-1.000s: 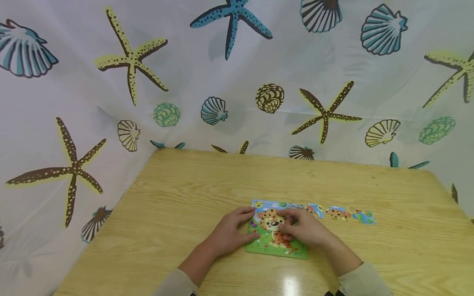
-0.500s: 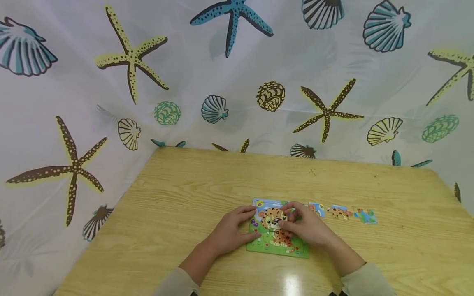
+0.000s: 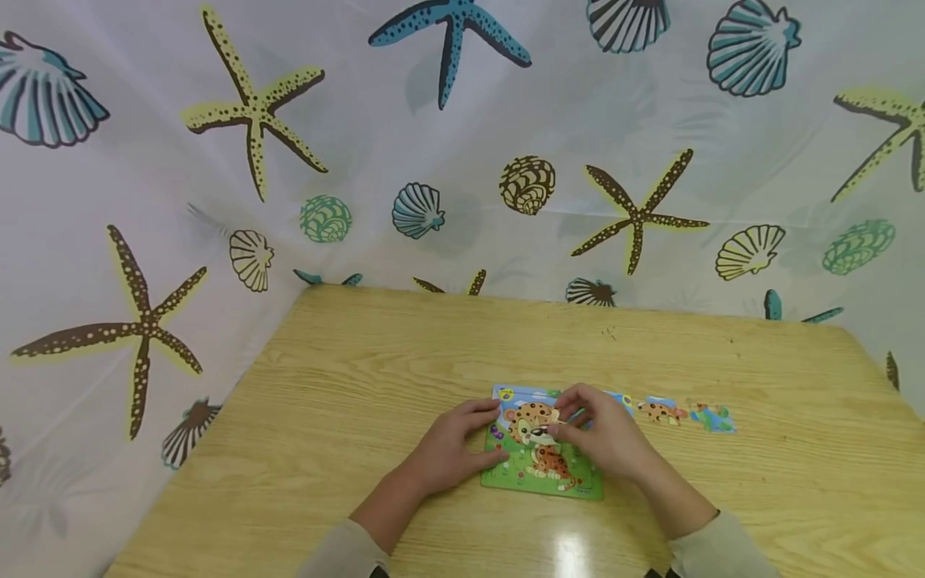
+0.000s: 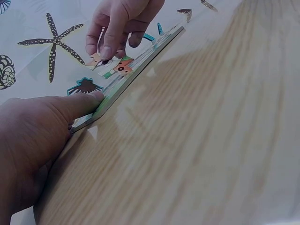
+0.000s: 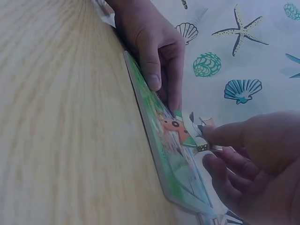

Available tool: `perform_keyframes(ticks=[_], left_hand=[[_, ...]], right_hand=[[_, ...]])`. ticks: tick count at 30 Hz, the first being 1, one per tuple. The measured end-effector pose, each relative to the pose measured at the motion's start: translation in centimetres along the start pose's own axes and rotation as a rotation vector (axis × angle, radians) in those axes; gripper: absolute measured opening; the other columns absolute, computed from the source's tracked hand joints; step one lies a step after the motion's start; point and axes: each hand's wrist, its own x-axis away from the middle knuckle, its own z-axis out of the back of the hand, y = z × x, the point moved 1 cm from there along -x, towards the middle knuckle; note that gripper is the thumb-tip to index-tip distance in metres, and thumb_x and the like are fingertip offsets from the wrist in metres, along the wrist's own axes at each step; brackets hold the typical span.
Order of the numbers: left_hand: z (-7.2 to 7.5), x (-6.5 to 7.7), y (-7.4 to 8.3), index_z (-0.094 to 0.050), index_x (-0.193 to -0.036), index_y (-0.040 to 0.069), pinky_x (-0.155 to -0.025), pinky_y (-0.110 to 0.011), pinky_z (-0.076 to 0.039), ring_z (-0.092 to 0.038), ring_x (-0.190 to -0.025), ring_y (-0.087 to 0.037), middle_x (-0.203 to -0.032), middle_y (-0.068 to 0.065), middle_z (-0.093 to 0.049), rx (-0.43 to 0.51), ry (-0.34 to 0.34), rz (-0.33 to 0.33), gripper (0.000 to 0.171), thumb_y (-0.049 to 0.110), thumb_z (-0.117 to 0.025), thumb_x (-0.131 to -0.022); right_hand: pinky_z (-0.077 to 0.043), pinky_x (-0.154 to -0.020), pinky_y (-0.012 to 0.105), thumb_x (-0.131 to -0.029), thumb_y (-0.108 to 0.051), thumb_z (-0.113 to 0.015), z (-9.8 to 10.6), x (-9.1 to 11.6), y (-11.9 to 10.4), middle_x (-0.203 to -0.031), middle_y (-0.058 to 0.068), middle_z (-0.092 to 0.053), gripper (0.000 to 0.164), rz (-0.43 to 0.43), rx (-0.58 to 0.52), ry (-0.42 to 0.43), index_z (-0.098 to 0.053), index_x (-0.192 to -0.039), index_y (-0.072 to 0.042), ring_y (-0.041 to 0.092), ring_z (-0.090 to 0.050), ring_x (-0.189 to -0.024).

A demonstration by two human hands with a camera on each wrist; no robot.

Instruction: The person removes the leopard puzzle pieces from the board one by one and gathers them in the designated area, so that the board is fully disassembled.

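Worktop point(image 3: 390, 345): light wood grain, glare spot on near side. White cloth point(image 3: 347, 136) w/ starfish & shell prints hangs along far, L & R sides. Leopard puzzle board point(image 3: 509, 482) lies flat, roughly mid worktop, near half. Loose puzzle pcs point(image 3: 660, 412) in a row, far R of it. R hand covers much of board's R side, & the row's L end is partly hidden. Pale sleeves point(image 3: 348, 552) on both forearms, reaching in from near edge. L hand point(image 3: 455, 449): thumb & fingers spread, fairly straight, resting on board's L edge. R hand point(image 3: 603, 429): thumb & fingertips pinch a puzzle pc point(image 4: 105, 69), tilted, over board's picture.
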Motion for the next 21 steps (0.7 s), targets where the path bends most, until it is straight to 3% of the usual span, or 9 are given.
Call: perform_keyframes(ticks=[5, 9, 14, 21], left_hand=[[0.1, 0.0, 0.0, -0.056, -0.140, 0.001, -0.118, -0.047, -0.037, -0.044, -0.143, -0.031, -0.150, -0.005, -0.051, -0.007, 0.003, -0.005, 0.067, 0.032, -0.080, -0.086], [0.2, 0.0, 0.1, -0.057, -0.139, 0.001, -0.117, -0.048, -0.038, -0.044, -0.142, -0.032, -0.150, -0.007, -0.051, -0.004, 0.005, -0.014, 0.065, 0.031, -0.080, -0.086], [0.2, 0.1, 0.3, -0.060, -0.136, 0.001, -0.116, -0.052, -0.039, -0.045, -0.141, -0.034, -0.149, -0.010, -0.052, 0.018, 0.009, -0.025, 0.061, 0.030, -0.080, -0.086], [-0.1, 0.0, 0.3, -0.065, -0.130, 0.002, -0.116, -0.051, -0.039, -0.048, -0.139, -0.033, -0.147, -0.009, -0.054, 0.015, 0.024, -0.029, 0.055, 0.028, -0.082, -0.084]], right_hand=[[-0.058, -0.067, 0.027, -0.091, -0.012, -0.073, 0.6, 0.2, 0.6, -0.094, 0.011, -0.063, 0.031, -0.020, -0.137, -0.087, -0.061, -0.118, -0.002, 0.018, -0.068, -0.078], [-0.062, -0.075, 0.031, -0.095, -0.005, -0.066, 1.2, 0.7, 1.0, -0.092, 0.012, -0.055, 0.039, -0.066, -0.282, -0.167, -0.057, -0.133, 0.001, 0.023, -0.071, -0.083], [-0.062, -0.082, 0.032, -0.097, -0.005, -0.063, 1.8, 1.1, 1.4, -0.091, 0.011, -0.054, 0.042, -0.111, -0.372, -0.183, -0.055, -0.137, 0.003, 0.023, -0.072, -0.085], [-0.063, -0.080, 0.033, -0.099, -0.008, -0.062, 2.7, 1.8, 1.9, -0.103, 0.018, -0.063, 0.043, -0.171, -0.434, -0.164, -0.050, -0.138, 0.007, 0.026, -0.075, -0.088]])
